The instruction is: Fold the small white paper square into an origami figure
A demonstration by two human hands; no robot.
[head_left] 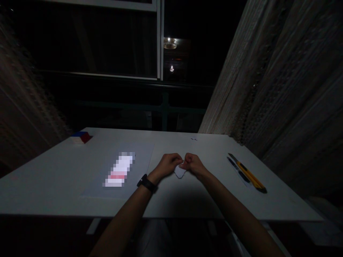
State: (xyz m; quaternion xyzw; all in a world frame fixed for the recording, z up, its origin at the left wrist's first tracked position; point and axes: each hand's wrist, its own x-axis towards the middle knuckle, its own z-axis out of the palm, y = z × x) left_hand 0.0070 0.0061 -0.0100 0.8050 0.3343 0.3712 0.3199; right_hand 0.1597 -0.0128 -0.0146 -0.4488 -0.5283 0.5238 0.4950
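Left hand (168, 164) and right hand (193, 165) pinch a small white paper (180, 172).
A yellow box cutter (248, 174) lies to the paper's right.

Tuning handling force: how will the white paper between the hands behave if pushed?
Probably light: the paper looks small beside the left hand and right hand holding it. Its straight-edged point suggests some stiffness. It could still crease, as it looks thin.
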